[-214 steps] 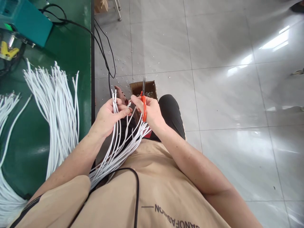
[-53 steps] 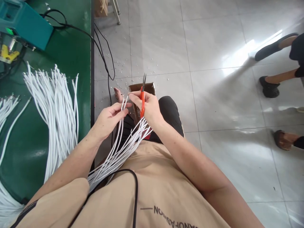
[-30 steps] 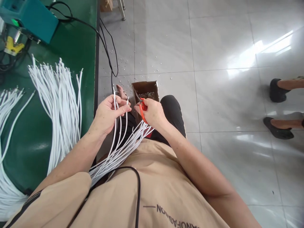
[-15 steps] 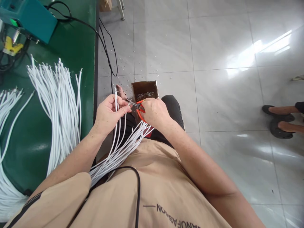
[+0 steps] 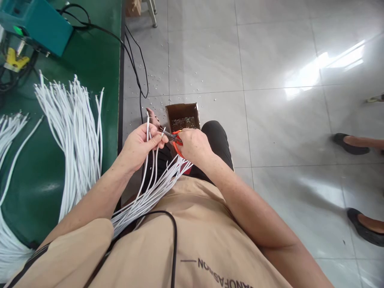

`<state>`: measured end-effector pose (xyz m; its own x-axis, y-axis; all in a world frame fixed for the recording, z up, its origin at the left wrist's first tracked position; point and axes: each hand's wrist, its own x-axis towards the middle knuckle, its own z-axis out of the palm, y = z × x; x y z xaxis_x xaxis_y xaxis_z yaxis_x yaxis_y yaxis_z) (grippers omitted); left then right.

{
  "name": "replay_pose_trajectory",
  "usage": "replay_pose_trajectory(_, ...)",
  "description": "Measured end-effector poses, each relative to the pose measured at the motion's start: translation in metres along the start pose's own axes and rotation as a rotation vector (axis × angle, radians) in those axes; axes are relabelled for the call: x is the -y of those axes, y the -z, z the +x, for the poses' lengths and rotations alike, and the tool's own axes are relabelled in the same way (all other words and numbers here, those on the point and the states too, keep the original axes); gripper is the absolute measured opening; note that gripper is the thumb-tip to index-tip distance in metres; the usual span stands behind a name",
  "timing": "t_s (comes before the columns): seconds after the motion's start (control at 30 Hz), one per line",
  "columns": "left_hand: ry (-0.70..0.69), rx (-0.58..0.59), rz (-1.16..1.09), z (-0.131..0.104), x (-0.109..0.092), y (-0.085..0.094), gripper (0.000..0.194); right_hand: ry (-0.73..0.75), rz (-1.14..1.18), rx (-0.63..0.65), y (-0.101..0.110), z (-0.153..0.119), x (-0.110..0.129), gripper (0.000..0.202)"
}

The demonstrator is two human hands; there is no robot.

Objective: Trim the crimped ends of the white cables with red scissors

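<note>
My left hand [image 5: 138, 145] pinches a few white cables [image 5: 148, 127] between thumb and fingers, their ends poking up past the fingertips. In my right hand [image 5: 195, 145] are orange-handled pliers [image 5: 177, 140], the fingers wrapped round the grips. The jaws point left and lie close by a cable end at my left fingertips; whether they touch it I cannot tell. A loose bundle of white cables [image 5: 156, 192] lies across my lap, below both hands. Beneath the pliers stands an open cardboard box [image 5: 197, 114] with many small bits inside.
On the green table [image 5: 51, 192] at left lie a large bundle of white cables [image 5: 76, 144] and another at the edge. A teal device [image 5: 42, 28] stands behind them. Black cords [image 5: 136, 68] hang off the table. Scraps dot the tiled floor; another person's feet [image 5: 364, 226] show at right.
My right hand and the pliers have shifted slightly down and left. A cable end by the jaws now leans differently. At right, the other person's feet have moved apart.
</note>
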<state>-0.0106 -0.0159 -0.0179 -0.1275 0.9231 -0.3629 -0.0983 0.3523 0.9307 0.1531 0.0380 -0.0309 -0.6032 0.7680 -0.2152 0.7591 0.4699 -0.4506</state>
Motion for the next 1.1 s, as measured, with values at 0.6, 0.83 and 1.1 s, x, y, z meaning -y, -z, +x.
replay_pose_trajectory(0.6,-0.014,0.015,0.030,0.000,0.003,-0.003,0.028,-0.162,1.584,0.008,-0.002,0.010,0.011,0.005)
replay_pose_trajectory(0.83,0.043,-0.054,-0.004,0.000,0.002,-0.003,0.037,-0.271,1.531,-0.119,-0.002,0.007,0.010,0.015)
replay_pose_trajectory(1.1,0.024,-0.044,-0.015,0.000,0.002,-0.003,0.030,-0.285,1.433,-0.151,-0.009,0.008,0.012,0.014)
